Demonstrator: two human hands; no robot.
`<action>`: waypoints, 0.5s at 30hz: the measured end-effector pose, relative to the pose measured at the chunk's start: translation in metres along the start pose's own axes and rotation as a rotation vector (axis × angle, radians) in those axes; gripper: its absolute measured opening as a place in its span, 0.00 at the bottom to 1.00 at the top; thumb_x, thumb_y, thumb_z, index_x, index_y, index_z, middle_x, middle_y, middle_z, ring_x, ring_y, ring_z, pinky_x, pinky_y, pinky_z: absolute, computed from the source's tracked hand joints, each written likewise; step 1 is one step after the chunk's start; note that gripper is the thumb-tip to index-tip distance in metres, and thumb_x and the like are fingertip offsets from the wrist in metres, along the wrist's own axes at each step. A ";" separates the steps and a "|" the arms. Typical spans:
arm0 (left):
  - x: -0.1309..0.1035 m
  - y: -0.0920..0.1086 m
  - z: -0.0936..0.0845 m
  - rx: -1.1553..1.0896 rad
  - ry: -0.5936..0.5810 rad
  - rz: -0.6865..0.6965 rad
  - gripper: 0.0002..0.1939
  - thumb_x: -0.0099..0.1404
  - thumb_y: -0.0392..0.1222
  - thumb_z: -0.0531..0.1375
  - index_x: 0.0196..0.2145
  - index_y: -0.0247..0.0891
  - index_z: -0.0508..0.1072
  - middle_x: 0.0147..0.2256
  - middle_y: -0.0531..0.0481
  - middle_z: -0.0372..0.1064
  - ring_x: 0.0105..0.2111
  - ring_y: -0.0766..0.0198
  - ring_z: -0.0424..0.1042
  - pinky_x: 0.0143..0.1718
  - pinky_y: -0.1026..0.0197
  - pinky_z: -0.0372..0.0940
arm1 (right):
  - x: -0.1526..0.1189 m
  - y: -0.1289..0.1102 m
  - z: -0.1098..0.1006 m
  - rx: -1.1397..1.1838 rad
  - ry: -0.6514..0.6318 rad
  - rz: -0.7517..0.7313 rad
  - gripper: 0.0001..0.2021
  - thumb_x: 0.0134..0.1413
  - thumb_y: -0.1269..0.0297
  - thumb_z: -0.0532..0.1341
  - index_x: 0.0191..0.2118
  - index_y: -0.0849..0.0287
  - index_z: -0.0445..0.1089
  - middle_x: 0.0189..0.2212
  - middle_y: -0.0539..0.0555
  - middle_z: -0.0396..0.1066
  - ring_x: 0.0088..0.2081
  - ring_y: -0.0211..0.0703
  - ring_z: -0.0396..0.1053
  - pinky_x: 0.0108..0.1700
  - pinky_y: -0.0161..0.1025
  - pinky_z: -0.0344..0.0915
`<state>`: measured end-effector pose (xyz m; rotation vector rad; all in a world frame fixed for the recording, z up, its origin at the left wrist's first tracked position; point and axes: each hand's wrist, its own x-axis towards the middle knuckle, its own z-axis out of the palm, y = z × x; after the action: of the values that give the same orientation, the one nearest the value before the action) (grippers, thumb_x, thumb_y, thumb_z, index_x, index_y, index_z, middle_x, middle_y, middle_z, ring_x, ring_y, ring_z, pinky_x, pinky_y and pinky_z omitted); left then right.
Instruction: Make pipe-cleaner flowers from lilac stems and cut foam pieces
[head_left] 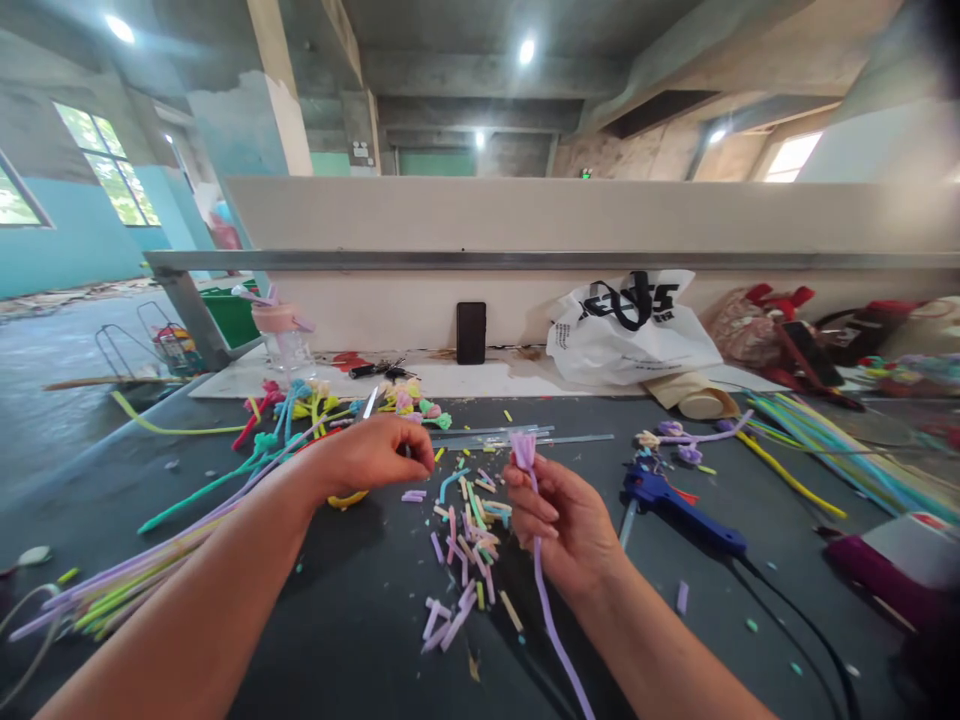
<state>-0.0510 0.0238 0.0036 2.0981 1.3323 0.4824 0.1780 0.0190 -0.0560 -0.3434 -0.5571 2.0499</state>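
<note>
So there's a big dark table [337,610], and at its back a white bag [637,340] with chunky black lettering, partly covered by its handle, so I can't read the whole word. Left hand [382,455]: fingers curled, tips together. Right hand [566,510]: fingers pinched around a purple strip [546,600], its flared top poking up. Blue glue gun [686,512] just beside, cut pieces [469,535] scattered between the hands.

On the tabletop, a phone [471,333] is standing behind the cut pieces [469,540], with a glue gun [686,515] lying right of them, at frame right.
</note>
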 end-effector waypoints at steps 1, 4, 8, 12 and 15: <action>0.000 -0.002 0.000 0.114 -0.028 -0.016 0.05 0.52 0.35 0.58 0.27 0.37 0.74 0.27 0.53 0.71 0.28 0.66 0.67 0.30 0.66 0.58 | 0.000 0.001 0.001 -0.004 0.004 0.003 0.04 0.49 0.71 0.58 0.28 0.67 0.66 0.23 0.51 0.65 0.13 0.21 0.48 0.11 0.20 0.50; 0.005 -0.013 0.011 0.303 -0.054 -0.079 0.06 0.48 0.32 0.57 0.24 0.37 0.73 0.26 0.52 0.71 0.27 0.65 0.67 0.27 0.66 0.56 | -0.001 0.002 0.002 -0.008 0.008 0.019 0.04 0.48 0.71 0.58 0.27 0.66 0.66 0.23 0.50 0.65 0.13 0.21 0.49 0.11 0.20 0.50; 0.017 -0.034 0.036 0.377 -0.072 -0.130 0.06 0.45 0.29 0.57 0.21 0.37 0.71 0.22 0.51 0.68 0.25 0.63 0.65 0.24 0.65 0.53 | -0.001 0.004 0.002 -0.020 0.011 0.026 0.04 0.49 0.71 0.58 0.28 0.67 0.66 0.23 0.50 0.64 0.13 0.21 0.49 0.11 0.20 0.50; 0.025 -0.043 0.049 0.390 -0.090 -0.123 0.04 0.46 0.30 0.57 0.21 0.37 0.69 0.22 0.51 0.67 0.25 0.64 0.64 0.25 0.65 0.54 | -0.002 0.006 0.002 -0.002 -0.019 0.071 0.06 0.50 0.70 0.58 0.28 0.68 0.67 0.23 0.50 0.64 0.13 0.20 0.48 0.12 0.20 0.49; 0.023 -0.037 0.046 0.366 -0.119 -0.110 0.04 0.47 0.31 0.55 0.20 0.36 0.67 0.21 0.53 0.65 0.25 0.65 0.63 0.25 0.65 0.54 | -0.004 0.007 0.002 0.013 -0.081 0.125 0.08 0.49 0.68 0.59 0.27 0.70 0.67 0.21 0.48 0.63 0.13 0.20 0.44 0.11 0.20 0.49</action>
<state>-0.0395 0.0427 -0.0553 2.2842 1.5469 0.0667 0.1736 0.0122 -0.0575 -0.2949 -0.5839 2.1952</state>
